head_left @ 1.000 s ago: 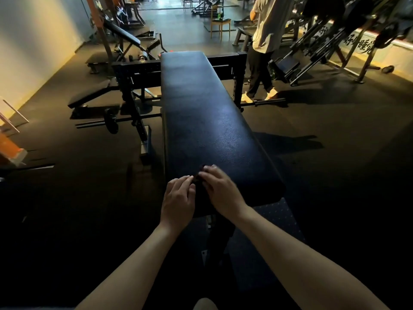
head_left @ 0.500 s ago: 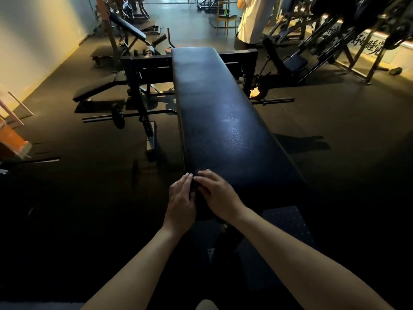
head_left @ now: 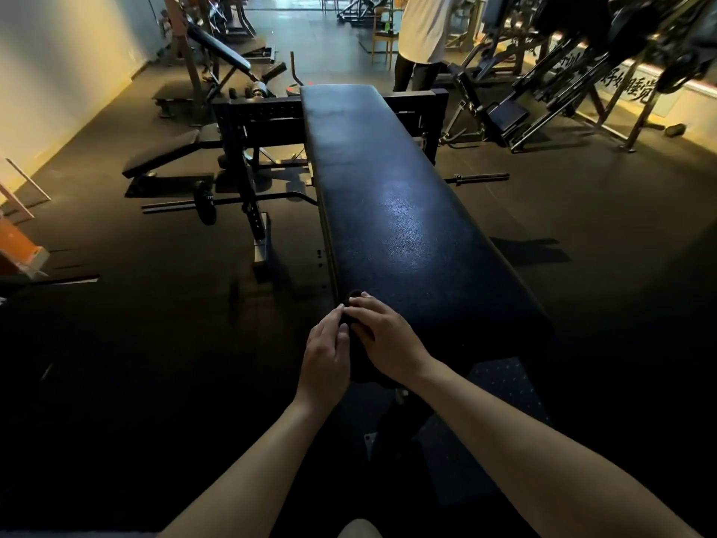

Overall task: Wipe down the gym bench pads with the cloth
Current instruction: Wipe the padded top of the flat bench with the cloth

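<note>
Both hands meet at the near-left corner of the flat bench pad. The cloth is dark, bunched between them on that corner, and hard to separate from the black vinyl; only a small lump shows past the fingertips. Left hand sits just off the pad's left edge, thumb and forefinger pinching the cloth's edge. Right hand lies over the pad corner, fingers curved down around the cloth; its thumb is partly hidden, so the grip is a judgement. The pad's long axis runs straight away from the person, near end under the hands, far end up by the rack uprights. Almost all of the pad surface lies ahead and to the right of the cloth. The right hand is the nearer one to that surface, so it is the likely one to carry the cloth. A loaded bar lies on the floor left of the pad; another person stands beyond the pad's far end.
</note>
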